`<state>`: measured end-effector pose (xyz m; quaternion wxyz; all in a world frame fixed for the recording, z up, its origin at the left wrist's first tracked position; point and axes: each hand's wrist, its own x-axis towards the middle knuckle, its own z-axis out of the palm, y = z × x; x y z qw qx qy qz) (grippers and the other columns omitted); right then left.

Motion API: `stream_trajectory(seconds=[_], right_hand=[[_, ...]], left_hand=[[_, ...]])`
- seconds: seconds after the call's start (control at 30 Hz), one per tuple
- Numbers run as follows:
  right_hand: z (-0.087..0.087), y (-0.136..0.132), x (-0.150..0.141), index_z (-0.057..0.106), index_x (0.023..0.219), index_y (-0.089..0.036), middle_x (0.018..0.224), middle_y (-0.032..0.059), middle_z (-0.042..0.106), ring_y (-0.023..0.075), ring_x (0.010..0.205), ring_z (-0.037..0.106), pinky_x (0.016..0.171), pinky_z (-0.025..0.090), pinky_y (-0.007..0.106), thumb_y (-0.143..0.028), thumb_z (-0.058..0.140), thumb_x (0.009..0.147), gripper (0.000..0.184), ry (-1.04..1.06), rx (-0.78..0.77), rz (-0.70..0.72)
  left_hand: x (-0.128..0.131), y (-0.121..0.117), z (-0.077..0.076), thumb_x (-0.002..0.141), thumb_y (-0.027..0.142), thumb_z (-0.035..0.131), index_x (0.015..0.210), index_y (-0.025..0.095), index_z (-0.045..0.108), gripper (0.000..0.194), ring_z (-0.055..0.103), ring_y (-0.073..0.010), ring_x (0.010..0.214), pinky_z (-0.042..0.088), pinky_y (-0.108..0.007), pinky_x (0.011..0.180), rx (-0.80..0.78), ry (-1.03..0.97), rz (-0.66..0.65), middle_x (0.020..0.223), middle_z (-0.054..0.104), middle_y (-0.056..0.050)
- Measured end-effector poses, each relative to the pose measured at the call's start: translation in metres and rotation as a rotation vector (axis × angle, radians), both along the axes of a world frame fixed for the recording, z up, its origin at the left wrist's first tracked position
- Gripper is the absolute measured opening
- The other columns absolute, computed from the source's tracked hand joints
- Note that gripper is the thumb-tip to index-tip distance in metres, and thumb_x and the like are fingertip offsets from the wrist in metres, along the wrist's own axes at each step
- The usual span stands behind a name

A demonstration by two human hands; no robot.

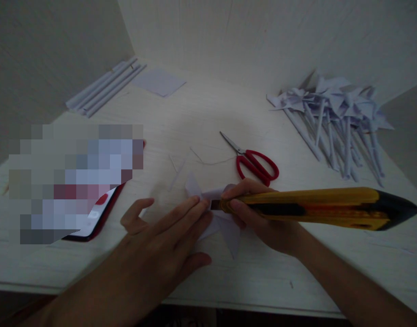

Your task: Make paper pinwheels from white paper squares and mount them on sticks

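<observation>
A white folded paper pinwheel [229,236] lies on the table in front of me, partly covered by my hands. My left hand [170,234] rests flat over it, fingers stretched out and pressing near its middle, thumb apart. In my right hand [262,222] is a yellow and black utility knife [317,204], gripped close to its front end. Its blade points left and reaches the pinwheel's middle beside my left fingertips. Whether the tip goes through the paper is hidden.
Red-handled scissors [259,165] lie just beyond my right hand, near a thin thread [213,163]. Paper pinwheels on sticks [334,109] are piled back right. Rolled paper sticks [106,91] and a paper square [159,82] lie back left. A phone [92,222], partly blurred, is at left.
</observation>
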<state>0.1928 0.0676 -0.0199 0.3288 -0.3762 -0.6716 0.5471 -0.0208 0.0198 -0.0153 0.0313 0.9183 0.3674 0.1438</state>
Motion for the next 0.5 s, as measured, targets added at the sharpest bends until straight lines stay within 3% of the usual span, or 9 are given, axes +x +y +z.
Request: stream_trajectory(seconds=[0.5], right_hand=[[0.0014, 0.0009, -0.0005, 0.055, 0.089, -0.02, 0.073, -0.003, 0.055, 0.004, 0.056, 0.047, 0.051, 0.038, 0.017, -0.022, 0.051, 0.084, 0.007, 0.0, 0.014, 0.007]], left_hand=[[-0.0002, -0.0004, -0.0014, 0.091, 0.032, 0.033, 0.124, 0.021, 0.045, 0.037, 0.043, -0.0193, 0.12, 0.04, -0.034, 0.094, 0.003, 0.01, 0.0, 0.131, 0.047, -0.006]])
